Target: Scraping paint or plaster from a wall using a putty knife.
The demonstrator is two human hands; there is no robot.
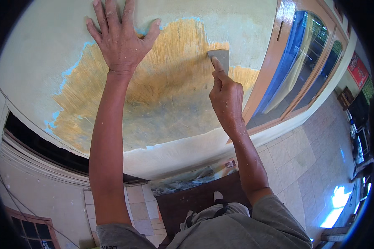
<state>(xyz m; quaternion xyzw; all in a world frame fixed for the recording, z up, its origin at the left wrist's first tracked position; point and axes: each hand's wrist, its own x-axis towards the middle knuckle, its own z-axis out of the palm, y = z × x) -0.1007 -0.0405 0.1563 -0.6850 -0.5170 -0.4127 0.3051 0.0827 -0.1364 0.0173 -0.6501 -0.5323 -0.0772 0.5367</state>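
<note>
My right hand (pixel 227 93) grips a flat metal scraper (pixel 222 59), its index finger pressed along the blade. The blade's wide edge meets the painted wall (pixel 243 37) where pale green paint borders a scraped patch (pixel 174 77). That patch is ochre at the top and greyish lower down, with bits of light blue paint along its rim. Flat against the wall at the upper left, my left hand (pixel 121 40) spreads its fingers over the patch's upper edge and holds nothing. The scraper's handle is hidden inside my right fist. Pale specks dot my right forearm.
A wooden-framed glass door (pixel 299 62) with blue and yellow curtains stands right of the patch. A dark opening (pixel 46 143) runs along the lower left. Beneath me is a dark brown platform (pixel 187 199), with a crumpled plastic sheet (pixel 187 180) by the wall. Floor tiles (pixel 293 158) extend right.
</note>
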